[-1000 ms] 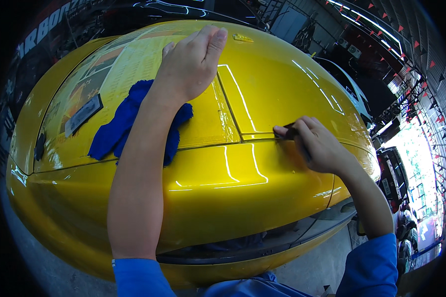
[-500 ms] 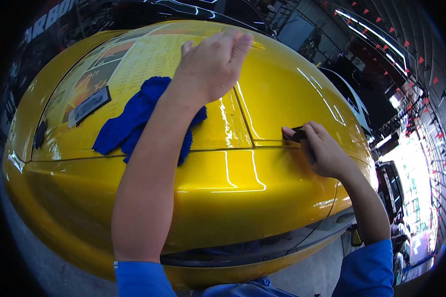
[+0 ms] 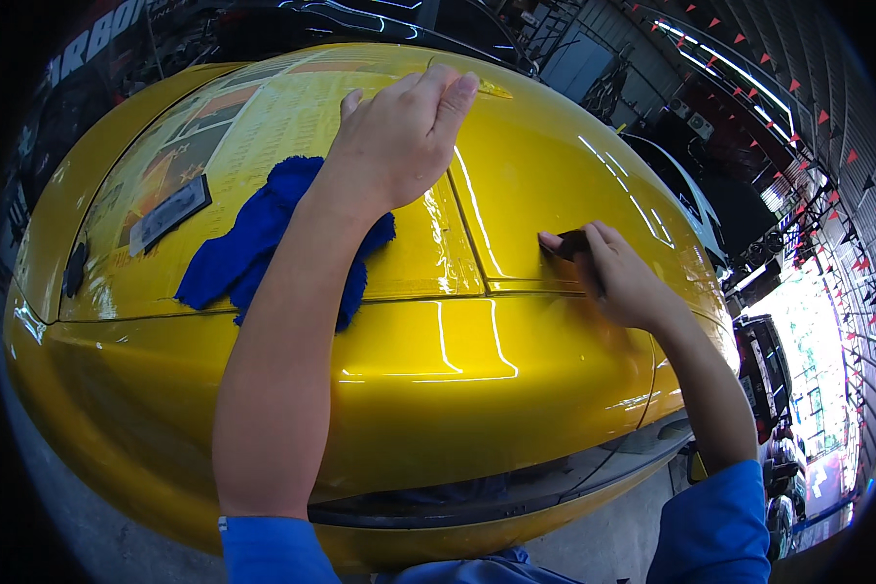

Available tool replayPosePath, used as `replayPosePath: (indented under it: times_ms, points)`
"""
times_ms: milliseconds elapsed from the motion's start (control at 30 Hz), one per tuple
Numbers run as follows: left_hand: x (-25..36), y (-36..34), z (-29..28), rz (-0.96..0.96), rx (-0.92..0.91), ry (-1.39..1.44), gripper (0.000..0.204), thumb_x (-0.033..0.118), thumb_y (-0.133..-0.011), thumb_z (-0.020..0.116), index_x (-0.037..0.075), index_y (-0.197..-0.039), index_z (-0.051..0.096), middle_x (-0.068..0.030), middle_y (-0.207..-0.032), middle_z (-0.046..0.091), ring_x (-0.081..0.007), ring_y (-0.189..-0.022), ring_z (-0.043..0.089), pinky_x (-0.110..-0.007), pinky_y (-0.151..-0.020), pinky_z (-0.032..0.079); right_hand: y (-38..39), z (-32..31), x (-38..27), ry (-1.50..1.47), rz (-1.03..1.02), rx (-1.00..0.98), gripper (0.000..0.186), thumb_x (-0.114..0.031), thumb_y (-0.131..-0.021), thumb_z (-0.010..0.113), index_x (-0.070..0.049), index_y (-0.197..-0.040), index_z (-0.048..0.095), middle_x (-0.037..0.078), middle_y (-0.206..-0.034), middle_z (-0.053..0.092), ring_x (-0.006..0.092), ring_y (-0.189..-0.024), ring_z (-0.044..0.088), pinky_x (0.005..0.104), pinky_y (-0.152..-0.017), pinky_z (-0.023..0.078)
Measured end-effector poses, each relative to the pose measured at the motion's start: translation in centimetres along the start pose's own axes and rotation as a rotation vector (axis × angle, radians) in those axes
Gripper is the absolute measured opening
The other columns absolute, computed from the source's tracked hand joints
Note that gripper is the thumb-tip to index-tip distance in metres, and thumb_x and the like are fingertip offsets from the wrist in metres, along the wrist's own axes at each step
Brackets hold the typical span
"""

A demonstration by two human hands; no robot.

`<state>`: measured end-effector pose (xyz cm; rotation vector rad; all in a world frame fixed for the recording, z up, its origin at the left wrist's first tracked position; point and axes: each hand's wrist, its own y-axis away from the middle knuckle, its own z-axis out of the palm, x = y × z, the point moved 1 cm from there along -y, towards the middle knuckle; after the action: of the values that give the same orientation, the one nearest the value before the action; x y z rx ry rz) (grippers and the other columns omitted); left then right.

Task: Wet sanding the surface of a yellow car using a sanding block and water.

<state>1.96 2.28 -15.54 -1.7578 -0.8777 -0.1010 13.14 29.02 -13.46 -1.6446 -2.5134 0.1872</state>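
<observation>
My left hand [image 3: 399, 131] is raised over the far middle of a glossy yellow car panel [image 3: 409, 419], its fingers curled and their tips largely hidden. A small creased yellow piece [image 3: 496, 91] shows just beyond the thumb; I cannot tell whether the hand grips it. To the right, my right hand [image 3: 625, 275] grips a small dark squeegee [image 3: 566, 246], held against the yellow surface just above a horizontal seam. A crumpled blue cloth [image 3: 253, 238] lies partly under my left forearm.
On the panel's left rest a flat grey card-like tool [image 3: 170, 214] with a dark edge and a small black piece [image 3: 76, 270]. Newspaper-like printed sheets [image 3: 224, 122] show behind the cloth. A dark car [image 3: 380, 27] stands beyond, and another vehicle [image 3: 764, 375] at right.
My right hand has moved the squeegee slightly up and left, away from the seam. My left hand has shifted a little left, partly with the whole view.
</observation>
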Motion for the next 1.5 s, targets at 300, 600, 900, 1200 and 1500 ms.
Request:
replayPosePath:
  times_ms: [300, 600, 900, 1200, 1500]
  points:
    - [0.5, -0.2, 0.0, -0.047, -0.052, 0.005, 0.062, 0.054, -0.103, 0.023, 0.007, -0.124, 0.058, -0.0175, -0.110, 0.068, -0.0363, -0.110, 0.062, -0.057, -0.107, 0.032, 0.3, -0.7, 1.4, -0.024, -0.015, -0.025, 0.012, -0.007, -0.093, 0.051, 0.000, -0.102, 0.047, 0.021, -0.099, 0.053, 0.0408, -0.096, 0.053, 0.0471, -0.085, 0.044]
    - [0.3, -0.4, -0.1, -0.070, -0.119, -0.007, 0.061, 0.054, -0.103, 0.020, 0.010, -0.128, 0.054, -0.0151, -0.118, 0.066, -0.0348, -0.117, 0.058, -0.066, -0.110, 0.024, 3.8, -0.8, -0.3, 0.008, -0.058, -0.010, 0.013, -0.006, -0.089, 0.054, 0.001, -0.099, 0.048, 0.022, -0.094, 0.054, 0.0415, -0.094, 0.053, 0.0479, -0.083, 0.044]
    - [0.0, -0.4, 0.0, -0.029, -0.070, 0.019, 0.060, 0.053, -0.104, 0.025, 0.006, -0.124, 0.057, -0.0179, -0.113, 0.066, -0.0364, -0.109, 0.061, -0.056, -0.101, 0.037, 3.7, -0.7, -0.4, 0.029, -0.053, 0.016, 0.012, -0.007, -0.089, 0.054, 0.001, -0.096, 0.048, 0.022, -0.093, 0.055, 0.0417, -0.091, 0.053, 0.0470, -0.081, 0.044]
    - [0.8, -0.3, -0.3, -0.017, -0.055, 0.025, 0.063, 0.052, -0.103, 0.028, 0.001, -0.122, 0.059, -0.0208, -0.113, 0.067, -0.0382, -0.109, 0.061, -0.048, -0.103, 0.041, 2.5, -0.2, 0.4, 0.015, -0.056, 0.045, 0.013, -0.006, -0.090, 0.054, 0.001, -0.098, 0.048, 0.023, -0.093, 0.055, 0.0418, -0.093, 0.053, 0.0469, -0.082, 0.044]
    - [0.6, -0.4, 0.1, -0.029, -0.107, -0.016, 0.061, 0.055, -0.103, 0.021, 0.009, -0.128, 0.053, -0.0157, -0.123, 0.063, -0.0343, -0.119, 0.057, -0.067, -0.108, 0.025, 1.8, -0.4, 0.1, 0.015, -0.060, 0.020, 0.014, -0.005, -0.089, 0.054, 0.002, -0.099, 0.048, 0.022, -0.095, 0.055, 0.0417, -0.094, 0.053, 0.0465, -0.084, 0.044]
